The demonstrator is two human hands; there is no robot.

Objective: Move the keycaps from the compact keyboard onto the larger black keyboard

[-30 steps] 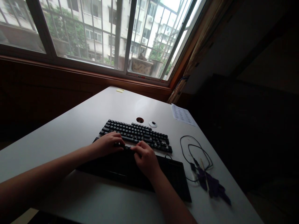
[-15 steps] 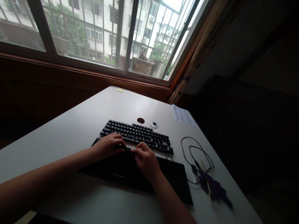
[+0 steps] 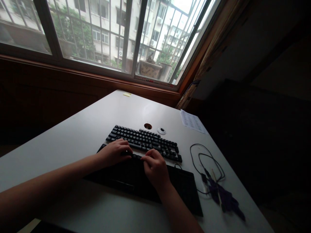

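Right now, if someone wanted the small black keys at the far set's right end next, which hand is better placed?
Probably the right hand: it sits nearer those small black keys. The left hand is farther left along the flat black rectangular keyboard.

We can read no text here. The keys [image 3: 145,138] carry pale legends too small for us to make out; on the sheet of paper [image 3: 193,122] we see only blurred grey lines, their wording and numbers illegible.
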